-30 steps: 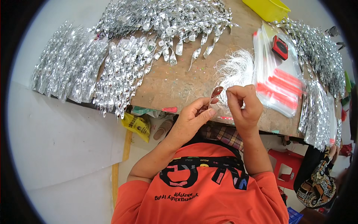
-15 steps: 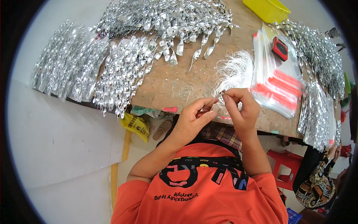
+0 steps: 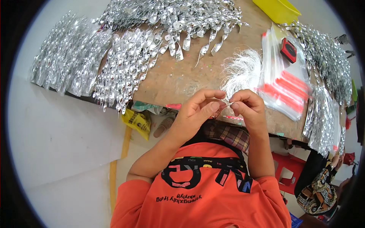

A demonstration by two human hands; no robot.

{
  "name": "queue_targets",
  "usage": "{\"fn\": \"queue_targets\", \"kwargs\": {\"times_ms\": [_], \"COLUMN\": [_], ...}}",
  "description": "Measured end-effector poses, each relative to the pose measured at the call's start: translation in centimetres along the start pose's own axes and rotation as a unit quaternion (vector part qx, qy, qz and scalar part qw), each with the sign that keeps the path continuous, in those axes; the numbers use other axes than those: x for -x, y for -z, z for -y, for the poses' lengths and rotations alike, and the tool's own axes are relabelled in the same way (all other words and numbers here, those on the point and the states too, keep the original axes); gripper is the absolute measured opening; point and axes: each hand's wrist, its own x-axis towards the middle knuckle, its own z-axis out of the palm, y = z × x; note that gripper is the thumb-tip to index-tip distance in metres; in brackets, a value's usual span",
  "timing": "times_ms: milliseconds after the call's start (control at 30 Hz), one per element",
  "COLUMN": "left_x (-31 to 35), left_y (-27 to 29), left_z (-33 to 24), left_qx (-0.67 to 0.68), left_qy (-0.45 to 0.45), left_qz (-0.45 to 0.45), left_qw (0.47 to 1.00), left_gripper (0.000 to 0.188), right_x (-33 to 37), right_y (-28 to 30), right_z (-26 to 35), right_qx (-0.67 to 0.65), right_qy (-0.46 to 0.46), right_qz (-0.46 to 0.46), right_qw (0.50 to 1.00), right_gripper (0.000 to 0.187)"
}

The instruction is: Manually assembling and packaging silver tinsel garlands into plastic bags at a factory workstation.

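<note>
Just above the table's front edge, my left hand (image 3: 201,114) and my right hand (image 3: 249,112) are close together, fingertips almost meeting. Both pinch a thin pale string (image 3: 228,105) stretched between them; its ends are lost among the fingers. A little reddish shows inside my left fingers, too small to name. Right behind my hands lies a loose bundle of fine white strings (image 3: 243,70). Twisted silver foil spirals (image 3: 129,64) are laid out on the table's left side, their tips toward me.
Clear plastic bags with red edges (image 3: 287,89) lie to the right, a red and black device (image 3: 288,50) on them. More silver spirals (image 3: 327,57) fill the table's right side. A yellow basin (image 3: 279,11) stands far back. A co-worker's patterned sleeve (image 3: 317,193) shows beyond a red stool (image 3: 287,171).
My fingertips have drawn closer together around the string, and my left fingers have lifted and spread a little. The whole view has shifted slightly.
</note>
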Motion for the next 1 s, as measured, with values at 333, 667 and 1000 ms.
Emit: {"fn": "queue_targets", "kwargs": {"times_ms": [333, 667, 1000], "left_x": [-0.9, -1.5, -1.3], "left_y": [0.0, -1.0, -2.5], "left_z": [-0.2, -0.6, 1.4], "left_qx": [-0.141, -0.125, -0.154], "left_qy": [-0.096, -0.153, -0.118], "left_qz": [0.04, -0.015, -0.013], "left_qw": [0.984, 0.98, 0.981], "left_gripper": [0.01, 0.009, 0.019], "right_x": [0.0, 0.1, -0.1], "right_y": [0.0, -1.0, -0.6], "right_z": [0.1, 1.8, 1.6], "right_qx": [0.005, 0.041, -0.031], "right_qy": [0.022, 0.023, -0.004], "right_qz": [0.02, 0.011, -0.068], "right_qw": [1.0, 0.999, 0.997], "right_gripper": [0.009, 0.014, 0.009]}}
